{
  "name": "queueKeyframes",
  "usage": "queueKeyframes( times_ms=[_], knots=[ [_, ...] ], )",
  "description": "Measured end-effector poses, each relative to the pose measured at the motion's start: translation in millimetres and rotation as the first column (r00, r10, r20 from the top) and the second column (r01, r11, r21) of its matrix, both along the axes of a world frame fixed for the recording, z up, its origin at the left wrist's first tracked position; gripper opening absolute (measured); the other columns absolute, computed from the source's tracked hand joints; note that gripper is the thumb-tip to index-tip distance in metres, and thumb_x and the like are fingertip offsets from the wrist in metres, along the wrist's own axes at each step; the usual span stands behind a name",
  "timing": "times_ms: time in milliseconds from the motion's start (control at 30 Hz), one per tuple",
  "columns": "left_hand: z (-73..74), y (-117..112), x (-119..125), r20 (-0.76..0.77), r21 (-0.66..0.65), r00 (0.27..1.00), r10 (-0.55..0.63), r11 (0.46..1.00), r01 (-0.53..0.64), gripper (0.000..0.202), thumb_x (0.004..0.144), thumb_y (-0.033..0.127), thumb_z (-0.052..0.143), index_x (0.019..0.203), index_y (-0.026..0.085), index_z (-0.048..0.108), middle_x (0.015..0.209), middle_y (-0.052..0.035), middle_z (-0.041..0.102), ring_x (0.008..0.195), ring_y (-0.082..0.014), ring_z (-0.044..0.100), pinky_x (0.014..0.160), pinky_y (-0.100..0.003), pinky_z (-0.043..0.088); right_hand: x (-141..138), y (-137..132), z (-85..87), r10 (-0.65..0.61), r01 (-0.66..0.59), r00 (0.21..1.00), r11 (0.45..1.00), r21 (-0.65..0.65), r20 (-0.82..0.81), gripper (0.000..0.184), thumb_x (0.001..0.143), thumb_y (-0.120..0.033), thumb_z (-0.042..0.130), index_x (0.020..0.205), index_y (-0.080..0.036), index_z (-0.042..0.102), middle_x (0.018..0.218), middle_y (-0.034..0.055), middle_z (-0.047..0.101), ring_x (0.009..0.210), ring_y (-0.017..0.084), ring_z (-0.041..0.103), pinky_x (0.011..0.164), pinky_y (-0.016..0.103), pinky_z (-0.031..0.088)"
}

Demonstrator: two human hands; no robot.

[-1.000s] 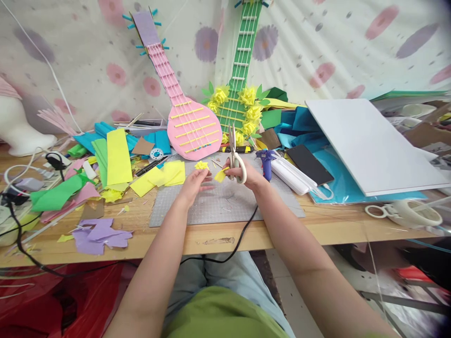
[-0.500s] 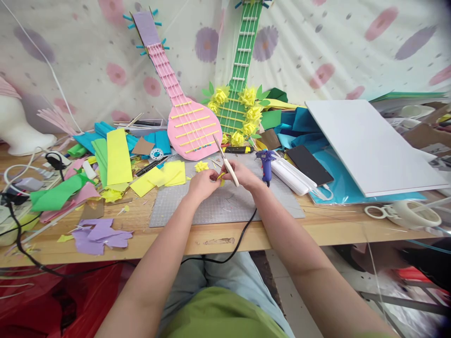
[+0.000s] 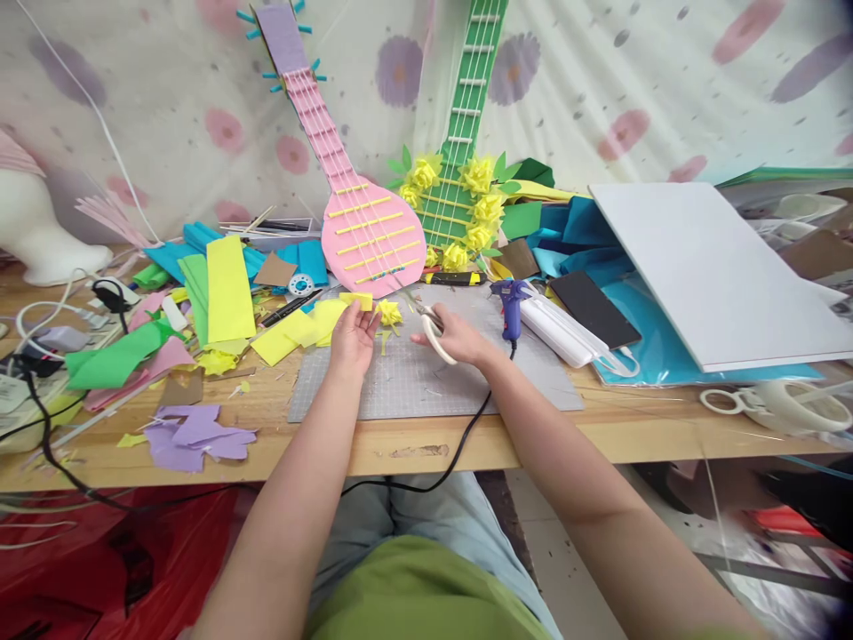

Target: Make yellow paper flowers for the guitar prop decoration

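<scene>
My left hand [image 3: 355, 340] is palm up over the left part of the grey cutting mat [image 3: 433, 396]. A small piece of yellow paper [image 3: 357, 300] shows at its fingertips and seems pinched there. My right hand [image 3: 457, 336] grips white-handled scissors [image 3: 436, 340], the blades pointing away and to the left. Between the hands lie a yellow paper flower [image 3: 388, 312] and thin yellow scraps [image 3: 384, 341]. Yellow paper sheets [image 3: 283, 340] sit left of my left hand, partly hidden by it.
A pink paper instrument [image 3: 373, 236] and a green one [image 3: 450, 200] with yellow flowers lean at the back. A purple glue gun [image 3: 511, 311] stands right, its black cord [image 3: 459, 444] crossing the front edge. A white board [image 3: 720, 284] lies farther right; coloured scraps [image 3: 200, 437] lie left.
My hands have come apart. The left moved left toward the yellow sheets with its fingers unfolding; the right lowered the scissors toward the mat. Yellow scraps now show beside the flower.
</scene>
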State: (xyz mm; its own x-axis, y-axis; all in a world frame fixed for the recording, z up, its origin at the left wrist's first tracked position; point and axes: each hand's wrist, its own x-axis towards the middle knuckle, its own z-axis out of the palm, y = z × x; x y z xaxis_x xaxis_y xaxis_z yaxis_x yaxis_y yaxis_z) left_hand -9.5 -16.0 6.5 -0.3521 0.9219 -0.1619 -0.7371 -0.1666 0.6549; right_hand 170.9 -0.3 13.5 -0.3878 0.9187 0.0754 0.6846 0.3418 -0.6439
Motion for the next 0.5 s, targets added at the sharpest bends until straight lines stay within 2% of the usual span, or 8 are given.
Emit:
queueKeyframes(
  times_ms=[67,167,300,500],
  knots=[
    [0.4,-0.2,-2.1,0.070,-0.007,0.998,0.006,1.000,-0.006,0.001,0.073,0.017,0.060,0.073,0.016,0.059,0.071,0.0000,0.065,0.070,-0.0094,0.063,0.077,-0.026,0.050,-7.9,-5.7,-0.3,0.074,-0.076,0.994,0.996,0.035,0.076,0.041,0.070,-0.056,0.056,0.084,-0.019,0.043,0.080,0.0026,0.057,0.067,0.015,0.050,0.058,0.025,0.033],
    [-2.6,0.0,0.9,0.078,-0.006,0.997,-0.022,1.000,0.023,0.002,0.075,0.017,0.058,0.074,0.016,0.059,0.070,0.0000,0.065,0.068,-0.0088,0.062,0.072,-0.023,0.050,-18.2,-10.7,-0.9,0.130,-0.140,0.982,0.988,0.063,0.134,0.043,0.072,-0.059,0.053,0.086,-0.019,0.044,0.084,0.0043,0.058,0.071,0.016,0.052,0.060,0.025,0.034],
    [-6.9,-0.6,8.0,0.046,0.016,0.997,-0.064,0.998,0.063,0.001,0.074,0.016,0.059,0.075,0.016,0.060,0.071,0.0002,0.065,0.065,-0.0082,0.061,0.067,-0.021,0.050,-23.2,-13.4,0.3,0.122,-0.135,0.976,0.989,0.058,0.182,0.046,0.073,-0.062,0.050,0.089,-0.019,0.045,0.082,0.0042,0.059,0.071,0.017,0.054,0.059,0.025,0.033],
    [-9.1,-1.5,9.1,-0.014,0.018,0.995,-0.102,0.995,0.102,0.006,0.073,0.019,0.060,0.078,0.017,0.059,0.076,0.0008,0.066,0.069,-0.0088,0.062,0.074,-0.024,0.051,-23.7,-13.3,1.5,0.090,-0.104,0.976,0.993,0.063,0.199,0.049,0.074,-0.066,0.046,0.088,-0.019,0.047,0.081,0.0058,0.060,0.071,0.018,0.055,0.058,0.025,0.032]
  ],
)
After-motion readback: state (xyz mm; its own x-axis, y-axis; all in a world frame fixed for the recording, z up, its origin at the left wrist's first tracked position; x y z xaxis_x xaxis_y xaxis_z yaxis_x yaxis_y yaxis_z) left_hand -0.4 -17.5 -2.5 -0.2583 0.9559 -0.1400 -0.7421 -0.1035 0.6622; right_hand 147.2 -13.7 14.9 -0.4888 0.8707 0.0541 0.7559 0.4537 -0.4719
